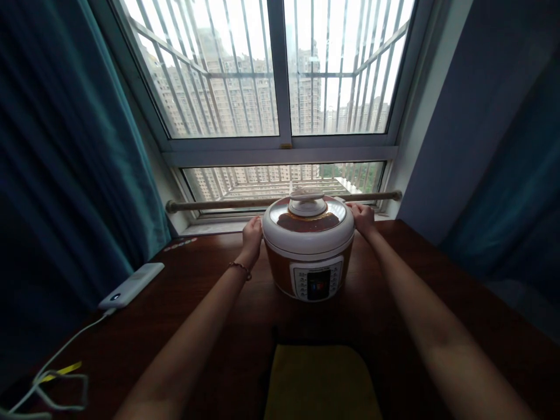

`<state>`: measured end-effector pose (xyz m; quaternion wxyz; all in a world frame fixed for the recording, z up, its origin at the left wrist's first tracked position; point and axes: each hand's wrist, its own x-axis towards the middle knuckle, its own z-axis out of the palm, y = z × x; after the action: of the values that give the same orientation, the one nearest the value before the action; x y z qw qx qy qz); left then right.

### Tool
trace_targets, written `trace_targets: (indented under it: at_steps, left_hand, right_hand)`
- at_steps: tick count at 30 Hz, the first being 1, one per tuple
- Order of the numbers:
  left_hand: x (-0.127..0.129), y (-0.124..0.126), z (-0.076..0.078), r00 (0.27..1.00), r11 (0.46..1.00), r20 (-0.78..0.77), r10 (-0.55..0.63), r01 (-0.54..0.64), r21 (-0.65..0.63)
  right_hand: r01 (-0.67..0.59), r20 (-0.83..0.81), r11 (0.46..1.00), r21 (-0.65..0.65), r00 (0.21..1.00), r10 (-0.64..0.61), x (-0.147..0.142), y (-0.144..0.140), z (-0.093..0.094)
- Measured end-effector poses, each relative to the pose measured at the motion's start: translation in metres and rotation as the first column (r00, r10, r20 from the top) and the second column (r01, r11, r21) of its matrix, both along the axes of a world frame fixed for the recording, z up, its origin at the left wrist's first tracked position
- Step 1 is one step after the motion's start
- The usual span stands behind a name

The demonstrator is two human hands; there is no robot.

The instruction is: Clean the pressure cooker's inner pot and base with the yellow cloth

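Electric pressure cooker [280, 269], white and brown, stands upright on the dark wooden bench [420, 256], close to the window [282, 143] and between the person's two hands. On its front, the control panel [318, 279] carries a dark display [318, 284] with small red and blue marks, columns of buttons down both sides and a line of print along the top; all of this lettering is too small to read. The left hand [252, 234], with a beaded bracelet [240, 269] at the wrist, is against the cooker's left side just below the rim, its fingers curled in nearly closed and holding there; exactly what part lies inside the grip is hidden. The right hand [362, 217] holds the opposite side at rim height, fingers bent inward against the cooker, their tips partly out of sight. The knobbed lid [308, 209] is on. Off to the left lies a white power bank [132, 286] with a pale cable [72, 338]; its markings cannot be made out.
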<state>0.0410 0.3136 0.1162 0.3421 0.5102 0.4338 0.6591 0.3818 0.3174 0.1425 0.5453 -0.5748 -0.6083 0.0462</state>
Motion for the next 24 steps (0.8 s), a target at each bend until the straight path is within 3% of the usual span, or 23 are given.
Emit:
trace_targets:
  at_steps: [9,17,24]
  left_hand:
    - [0.012,0.006,0.003,0.998,0.998,0.008,-0.056,0.056,0.013]
    - [0.004,-0.032,0.005,0.998,0.998,-0.022,0.061,-0.061,0.021]
    - [0.009,-0.030,0.009,0.997,0.999,-0.060,0.047,-0.045,0.029]
  right_hand:
    - [0.103,-0.010,0.995,0.012,0.995,-0.102,0.008,-0.041,-0.008]
    - [0.002,-0.088,1.000,0.002,0.996,-0.002,0.004,-0.036,-0.003]
    - [0.027,-0.131,1.000,-0.010,0.991,-0.028,0.003,-0.046,-0.005]
